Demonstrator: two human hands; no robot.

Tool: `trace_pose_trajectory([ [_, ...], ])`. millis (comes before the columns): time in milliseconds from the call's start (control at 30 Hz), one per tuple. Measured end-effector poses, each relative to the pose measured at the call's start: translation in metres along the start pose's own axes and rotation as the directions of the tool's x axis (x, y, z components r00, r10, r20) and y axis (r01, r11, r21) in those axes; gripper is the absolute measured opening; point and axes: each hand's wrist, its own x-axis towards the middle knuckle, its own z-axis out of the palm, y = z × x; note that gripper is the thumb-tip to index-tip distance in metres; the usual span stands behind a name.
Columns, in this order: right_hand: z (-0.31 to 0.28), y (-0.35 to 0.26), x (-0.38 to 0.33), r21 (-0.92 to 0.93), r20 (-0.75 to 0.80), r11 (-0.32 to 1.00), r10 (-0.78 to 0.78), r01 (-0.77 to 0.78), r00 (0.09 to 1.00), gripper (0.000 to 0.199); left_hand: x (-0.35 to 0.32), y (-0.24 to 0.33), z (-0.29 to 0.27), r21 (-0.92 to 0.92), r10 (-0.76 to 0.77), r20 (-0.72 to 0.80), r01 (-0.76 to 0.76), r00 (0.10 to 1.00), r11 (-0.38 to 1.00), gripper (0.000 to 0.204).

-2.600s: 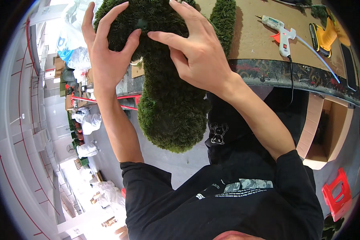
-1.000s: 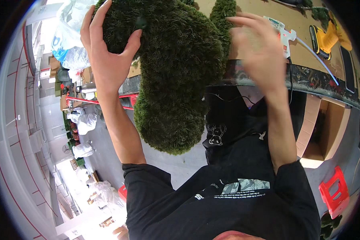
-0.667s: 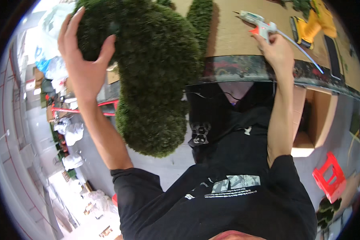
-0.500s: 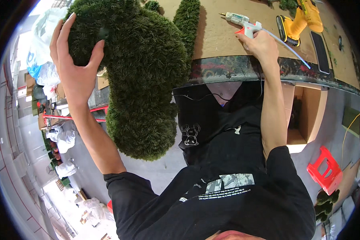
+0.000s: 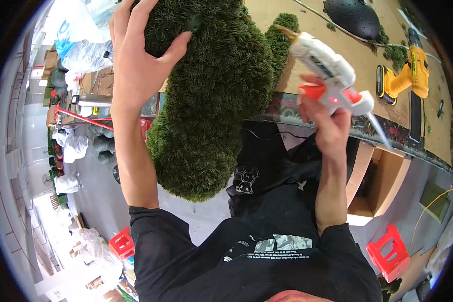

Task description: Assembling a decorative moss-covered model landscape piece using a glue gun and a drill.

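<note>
A large shape covered in green artificial grass [image 5: 211, 85] hangs over the table's near edge, its rounded lower end below the tabletop. My left hand [image 5: 141, 65] grips its upper left part, thumb and fingers spread around the grass. Close to that thumb tip shows a small smooth dark green spot [image 5: 194, 25]. In my right hand [image 5: 327, 121] is a white glue gun [image 5: 332, 65] with an orange trigger, raised above the table edge. Its nozzle points up and left, towards a narrower grass-covered piece [image 5: 282, 43]. A pale glue stick [image 5: 380, 128] sticks out of its back.
On the brown tabletop [image 5: 317, 25] lie a yellow cordless drill [image 5: 412, 73], a dark phone [image 5: 416, 118] and a black perforated dome [image 5: 352, 17]. An open cardboard box [image 5: 377, 181] stands below the edge. Red stools [image 5: 389, 254] are on the floor.
My right hand has lifted the glue gun off the tabletop and brought it closer. The view has shifted, and the grass shape and my left hand now appear farther right.
</note>
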Motion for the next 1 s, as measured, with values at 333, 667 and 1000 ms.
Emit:
trace_pose_trajectory([
  [333, 0.066, 0.000, 0.026, -0.346, 0.178, 0.838, -0.383, 0.422, 0.906, 0.012, 0.002, -0.004, 0.000, -0.051, 0.014, -0.005, -0.015, 1.000, 0.999, 0.079],
  [667, 0.076, 0.002, 0.032, -0.457, 0.203, 0.738, -0.457, 0.497, 0.866, 0.011, 0.001, -0.005, 0.003, -0.012, 0.016, -0.003, -0.016, 1.000, 1.000, 0.079],
  [1000, 0.080, 0.006, 0.034, -0.513, 0.183, 0.708, -0.462, 0.485, 0.868, 0.014, 0.001, -0.004, 0.004, -0.009, 0.026, -0.014, -0.026, 1.000, 1.000, 0.080],
])
